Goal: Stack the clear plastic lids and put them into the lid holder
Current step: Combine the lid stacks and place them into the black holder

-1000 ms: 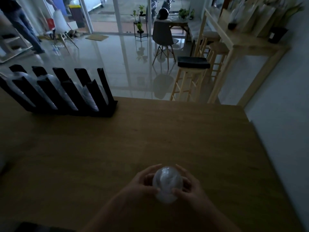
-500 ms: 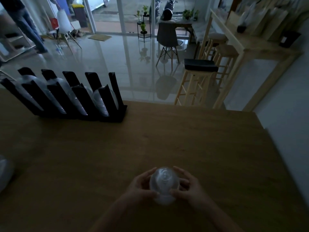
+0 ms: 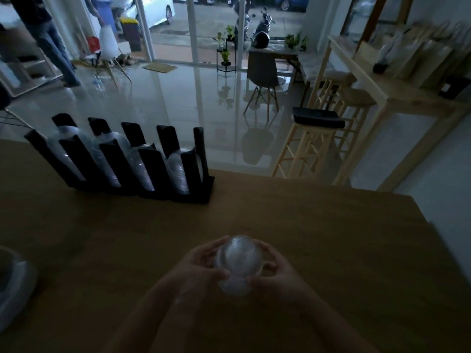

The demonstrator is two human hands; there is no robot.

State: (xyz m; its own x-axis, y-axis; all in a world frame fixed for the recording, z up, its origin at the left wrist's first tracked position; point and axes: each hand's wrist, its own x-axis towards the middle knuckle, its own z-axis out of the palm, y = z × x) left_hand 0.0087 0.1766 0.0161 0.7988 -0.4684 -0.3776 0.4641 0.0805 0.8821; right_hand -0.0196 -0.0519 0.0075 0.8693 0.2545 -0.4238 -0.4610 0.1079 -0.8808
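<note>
Both hands [image 3: 201,266] [image 3: 274,272] clasp clear domed lids [image 3: 238,261]; slotted black holder [image 3: 132,159] beyond.

no text, label or number can be read anywhere here.

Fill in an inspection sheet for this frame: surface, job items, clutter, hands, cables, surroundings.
Surface: wooden table, dim light.
Job's things: stack of clear lids held low at centre; black lid holder at the far left edge, all four slots holding lids.
Clutter: pale object cut off at the left edge, unidentifiable.
Hands: left hand and right hand both in a grip on the stack.
Cables: nothing seen.
Surroundings: glossy floor, grey chair, wooden stool, a person standing far left.
</note>
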